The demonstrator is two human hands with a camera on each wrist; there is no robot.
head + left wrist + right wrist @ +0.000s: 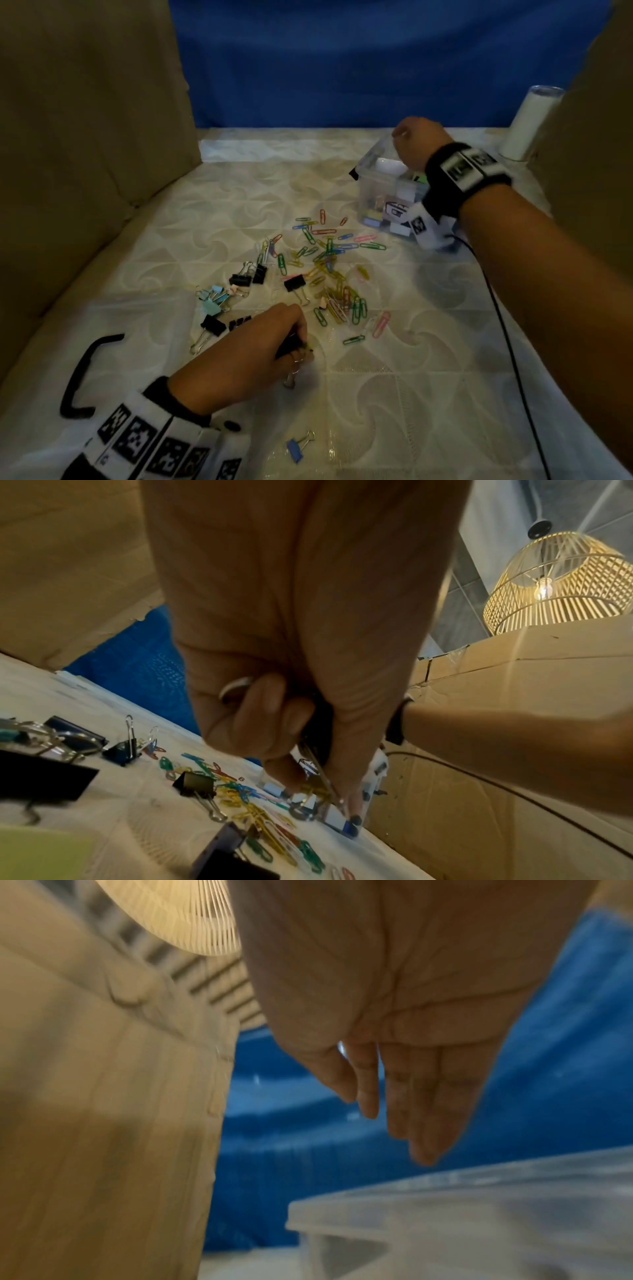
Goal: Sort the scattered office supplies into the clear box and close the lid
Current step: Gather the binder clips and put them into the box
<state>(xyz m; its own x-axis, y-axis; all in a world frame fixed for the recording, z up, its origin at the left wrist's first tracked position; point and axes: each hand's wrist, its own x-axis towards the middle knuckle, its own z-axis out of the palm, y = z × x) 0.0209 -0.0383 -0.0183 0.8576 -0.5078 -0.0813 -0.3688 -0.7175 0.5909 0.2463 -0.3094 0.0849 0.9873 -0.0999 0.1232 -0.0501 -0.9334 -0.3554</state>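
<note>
My left hand (pixel 301 346) is low on the table with its fingers curled round a black binder clip (pixel 286 346), whose wire handles stick out below. In the left wrist view the left hand (pixel 308 777) also pinches a few yellow paper clips (pixel 313 790) against the binder clip (pixel 322 723). Coloured paper clips (pixel 329 274) lie scattered in the middle of the table. Several binder clips (pixel 239 284) lie to their left. My right hand (pixel 402 132) hovers over the open clear box (pixel 383 185). The right wrist view shows the right hand (pixel 394 1110) with straight fingers holding nothing above the box rim (pixel 479 1218).
A blue binder clip (pixel 298 448) lies alone near the front edge. A black curved piece (pixel 85 370) lies at the left. A white cylinder (pixel 527 123) stands behind the box. A black cable (pixel 507 325) runs under my right forearm. Cardboard walls (pixel 85 137) flank the table.
</note>
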